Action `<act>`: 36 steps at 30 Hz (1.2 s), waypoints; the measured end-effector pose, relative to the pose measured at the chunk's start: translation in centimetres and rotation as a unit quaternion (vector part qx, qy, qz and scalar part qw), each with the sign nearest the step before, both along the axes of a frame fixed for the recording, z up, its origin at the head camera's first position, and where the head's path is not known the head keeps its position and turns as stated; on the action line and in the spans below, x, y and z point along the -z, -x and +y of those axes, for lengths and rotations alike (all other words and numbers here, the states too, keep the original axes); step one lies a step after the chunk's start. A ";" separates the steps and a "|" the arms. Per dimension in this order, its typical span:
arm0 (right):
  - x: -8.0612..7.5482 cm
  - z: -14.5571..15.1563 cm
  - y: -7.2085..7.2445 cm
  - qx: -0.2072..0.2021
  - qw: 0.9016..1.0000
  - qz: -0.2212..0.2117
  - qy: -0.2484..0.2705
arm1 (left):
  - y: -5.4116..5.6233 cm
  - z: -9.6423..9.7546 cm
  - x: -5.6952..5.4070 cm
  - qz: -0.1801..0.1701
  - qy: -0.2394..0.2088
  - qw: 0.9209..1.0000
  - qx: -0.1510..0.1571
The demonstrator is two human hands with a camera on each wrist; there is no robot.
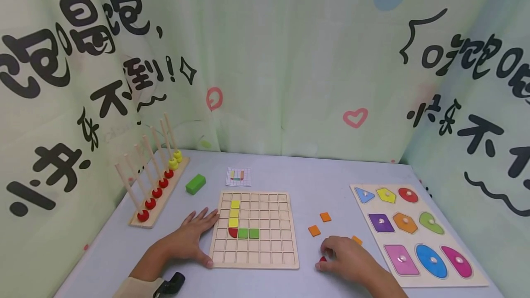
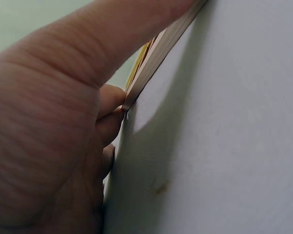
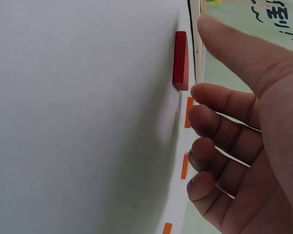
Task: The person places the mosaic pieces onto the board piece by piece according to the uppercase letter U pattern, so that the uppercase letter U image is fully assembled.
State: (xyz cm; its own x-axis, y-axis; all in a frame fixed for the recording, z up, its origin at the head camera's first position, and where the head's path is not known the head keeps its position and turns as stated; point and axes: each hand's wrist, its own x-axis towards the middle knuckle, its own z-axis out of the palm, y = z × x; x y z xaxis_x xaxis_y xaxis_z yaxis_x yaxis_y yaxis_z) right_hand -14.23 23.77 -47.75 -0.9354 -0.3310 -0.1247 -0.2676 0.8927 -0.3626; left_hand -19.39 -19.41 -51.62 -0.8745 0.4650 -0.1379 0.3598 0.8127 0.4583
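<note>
A wooden grid board lies in the middle of the table. In its cells sit a column of yellow squares, a red rounded piece under them and two green squares. Spread along the board's left side, my left hand touches the edge with fingertips and thumb. To the right of the board, my right hand is low over the table around a small red piece. Thumb and loosely bent fingers stand apart beside this piece in the right wrist view.
Several orange squares lie near my right hand. A knobbed shape puzzle is at the right. Behind the board are a pattern card and a green block; a pegged bead rack stands at the left.
</note>
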 end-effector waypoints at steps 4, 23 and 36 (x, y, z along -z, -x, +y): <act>0.0 0.0 0.0 -0.005 1.000 -0.011 -0.006 | -0.1 0.0 -0.1 -0.001 0.001 1.000 0.000; 0.1 -0.3 -0.1 -0.037 0.999 0.009 0.015 | 0.0 -0.1 -0.1 0.000 0.004 1.000 0.010; 0.4 0.5 -0.3 -0.018 0.999 0.026 -0.021 | 0.2 -0.2 0.2 -0.001 0.003 1.000 0.007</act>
